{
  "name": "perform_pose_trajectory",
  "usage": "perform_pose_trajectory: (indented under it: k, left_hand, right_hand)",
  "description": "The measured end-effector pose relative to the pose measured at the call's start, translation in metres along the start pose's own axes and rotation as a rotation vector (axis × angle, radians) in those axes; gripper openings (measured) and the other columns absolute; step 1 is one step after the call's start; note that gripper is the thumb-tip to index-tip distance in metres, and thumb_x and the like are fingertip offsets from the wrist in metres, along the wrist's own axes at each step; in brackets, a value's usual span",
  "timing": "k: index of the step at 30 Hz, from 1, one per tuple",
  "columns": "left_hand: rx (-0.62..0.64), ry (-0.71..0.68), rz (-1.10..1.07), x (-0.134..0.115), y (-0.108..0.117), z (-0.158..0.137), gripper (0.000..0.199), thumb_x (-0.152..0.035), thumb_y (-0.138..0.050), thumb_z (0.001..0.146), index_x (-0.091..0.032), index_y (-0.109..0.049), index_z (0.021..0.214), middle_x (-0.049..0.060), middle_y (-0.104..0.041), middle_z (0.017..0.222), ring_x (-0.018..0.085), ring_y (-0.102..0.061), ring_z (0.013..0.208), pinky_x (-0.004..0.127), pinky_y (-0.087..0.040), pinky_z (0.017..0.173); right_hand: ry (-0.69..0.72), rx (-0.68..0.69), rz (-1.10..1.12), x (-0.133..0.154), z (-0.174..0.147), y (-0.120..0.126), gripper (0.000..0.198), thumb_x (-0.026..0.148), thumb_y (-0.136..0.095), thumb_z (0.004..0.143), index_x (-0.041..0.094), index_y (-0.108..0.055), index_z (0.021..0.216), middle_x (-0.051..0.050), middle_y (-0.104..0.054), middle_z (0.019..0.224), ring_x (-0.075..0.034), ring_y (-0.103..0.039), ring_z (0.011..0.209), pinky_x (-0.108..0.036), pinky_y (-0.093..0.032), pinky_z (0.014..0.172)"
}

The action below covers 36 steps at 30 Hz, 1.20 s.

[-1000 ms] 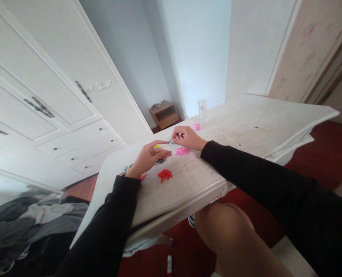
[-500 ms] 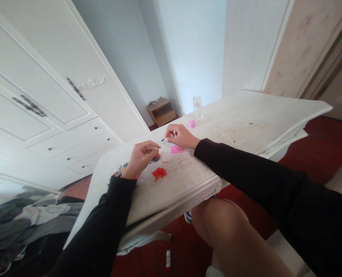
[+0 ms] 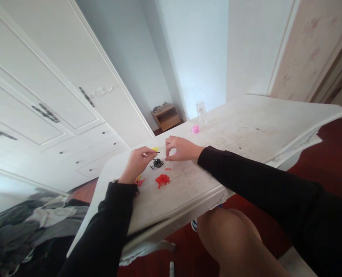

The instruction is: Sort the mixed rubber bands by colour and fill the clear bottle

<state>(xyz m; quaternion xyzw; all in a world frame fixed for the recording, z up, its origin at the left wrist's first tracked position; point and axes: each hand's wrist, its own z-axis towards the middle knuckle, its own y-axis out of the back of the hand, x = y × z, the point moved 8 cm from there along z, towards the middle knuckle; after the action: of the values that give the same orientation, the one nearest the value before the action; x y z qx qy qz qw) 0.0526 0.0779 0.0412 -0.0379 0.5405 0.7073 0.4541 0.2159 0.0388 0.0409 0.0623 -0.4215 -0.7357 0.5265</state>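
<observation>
If I see correctly, the left hand (image 3: 138, 163) pinches a black piece (image 3: 158, 152).

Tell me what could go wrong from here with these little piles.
The black piece pinched in the left hand's fingertips is tiny, so it might slip and drop.

The left sleeve is right by the mixed pieces, partly hiding them; it could drag some along.

One red piece lies loose between the black pile and red pile, so a stray brush might push it among the black ones.
</observation>
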Motion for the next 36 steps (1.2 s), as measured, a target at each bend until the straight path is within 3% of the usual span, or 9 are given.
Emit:
perform_pose_trajectory:
  k: [7, 14, 22, 26, 29, 32, 36]
  left_hand:
    - [0.186, -0.105, 0.264, -0.002, -0.001, -0.004, 0.016, -0.032, -0.070, 0.079, -0.022, -0.080, 0.071, 0.001, -0.069, 0.062, 0.014, -0.054, 0.056, 0.027, -0.042, 0.059]
    - [0.096, 0.006, 0.160, -0.003, 0.002, -0.005, 0.021, -0.028, -0.064, 0.079, -0.018, -0.081, 0.085, -0.005, -0.050, 0.052, 0.010, -0.040, 0.050, 0.025, -0.031, 0.053]
    - [-0.157, 0.053, -0.049, 0.000, 0.023, 0.000, 0.020, -0.031, -0.067, 0.079, -0.017, -0.077, 0.088, -0.006, -0.047, 0.052, 0.009, -0.037, 0.046, 0.023, -0.027, 0.048]
    - [-0.282, 0.046, -0.270, 0.001, 0.036, 0.001, 0.020, -0.033, -0.069, 0.080, -0.018, -0.076, 0.091, -0.006, -0.052, 0.052, 0.008, -0.041, 0.043, 0.023, -0.031, 0.047]
    - [-0.309, 0.043, -0.404, 0.001, 0.053, 0.004, 0.018, -0.034, -0.068, 0.082, -0.019, -0.074, 0.088, -0.005, -0.052, 0.051, 0.009, -0.041, 0.042, 0.023, -0.033, 0.047]
    - [-0.148, 0.083, -0.319, -0.004, 0.067, 0.006, 0.017, -0.033, -0.073, 0.078, -0.019, -0.076, 0.087, -0.004, -0.057, 0.053, 0.009, -0.047, 0.045, 0.023, -0.037, 0.048]
    - [0.222, 0.223, -0.015, 0.012, 0.078, -0.010, 0.022, -0.039, -0.081, 0.072, -0.018, -0.078, 0.078, 0.002, -0.066, 0.056, 0.015, -0.060, 0.050, 0.025, -0.044, 0.051]
  right_hand:
    - [0.160, 0.254, -0.087, 0.026, -0.005, -0.023, 0.021, 0.030, -0.082, 0.081, 0.020, -0.077, 0.063, -0.006, -0.067, 0.081, -0.022, -0.056, 0.089, -0.034, -0.042, 0.075]
    - [0.146, 0.332, -0.038, 0.031, -0.004, -0.030, 0.014, 0.007, -0.076, 0.072, 0.018, -0.074, 0.064, -0.006, -0.069, 0.085, -0.023, -0.059, 0.097, -0.034, -0.046, 0.081]
    - [0.169, 0.227, 0.150, 0.036, -0.004, -0.022, 0.014, 0.015, -0.081, 0.075, 0.020, -0.075, 0.064, -0.004, -0.065, 0.081, -0.019, -0.057, 0.086, -0.032, -0.046, 0.079]
    - [0.081, 0.043, 0.071, 0.016, -0.002, 0.000, 0.023, 0.019, -0.076, 0.081, 0.018, -0.069, 0.060, -0.004, -0.061, 0.078, -0.019, -0.054, 0.083, -0.034, -0.042, 0.081]
    - [0.001, 0.015, 0.016, -0.001, -0.003, 0.010, 0.026, 0.025, -0.075, 0.084, 0.018, -0.067, 0.060, -0.005, -0.059, 0.081, -0.020, -0.053, 0.084, -0.034, -0.040, 0.081]
    - [-0.062, 0.005, -0.004, -0.014, -0.005, 0.014, 0.028, 0.028, -0.075, 0.085, 0.017, -0.066, 0.061, -0.005, -0.059, 0.081, -0.020, -0.053, 0.086, -0.034, -0.039, 0.081]
    - [-0.098, -0.014, -0.019, -0.023, -0.006, 0.014, 0.027, 0.028, -0.075, 0.085, 0.017, -0.066, 0.061, -0.006, -0.060, 0.082, -0.021, -0.054, 0.088, -0.034, -0.039, 0.083]
